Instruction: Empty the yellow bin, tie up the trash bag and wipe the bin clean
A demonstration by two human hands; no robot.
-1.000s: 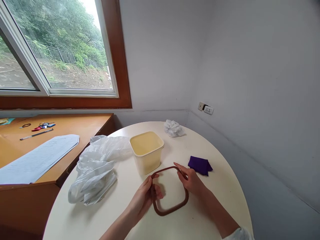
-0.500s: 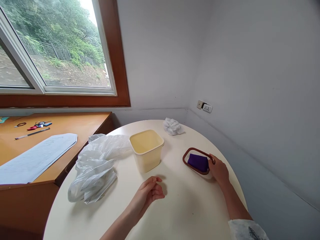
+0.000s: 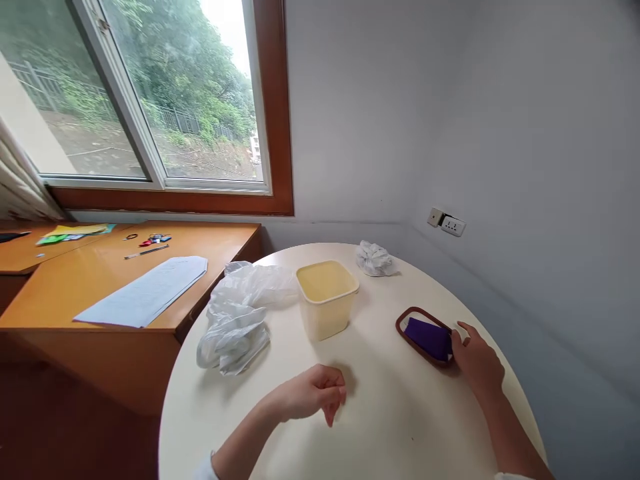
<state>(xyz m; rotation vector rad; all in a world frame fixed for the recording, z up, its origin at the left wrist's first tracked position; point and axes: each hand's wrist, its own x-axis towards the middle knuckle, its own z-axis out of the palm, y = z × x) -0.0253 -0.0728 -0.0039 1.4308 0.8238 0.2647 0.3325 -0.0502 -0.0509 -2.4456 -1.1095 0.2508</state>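
Observation:
My right hand (image 3: 477, 360) is at the right end of a shallow brown-rimmed tray (image 3: 415, 343), thumb and fingers apart. Its thumb side overlaps or touches the tray's end; exact contact is hard to tell. Inside the tray lies a folded purple cloth-like piece (image 3: 429, 338). Over the near middle of the table, my left hand (image 3: 317, 393) has its fingers curled inward, with nothing seen in them. Beyond it stands a square, pale yellow plastic tub (image 3: 326, 313), upright, with no contents visible.
On the round white table (image 3: 380, 420), a crumpled clear plastic bag (image 3: 240, 320) lies left of the tub and a smaller white plastic bundle (image 3: 375, 259) lies behind. A wooden desk (image 3: 220, 243) at left carries papers (image 3: 150, 290), a pen (image 3: 147, 251) and small items.
The view has swung left. My right hand's fingers have loosened from the tray rim and spread. My left hand has turned, its fingers now curling downward.

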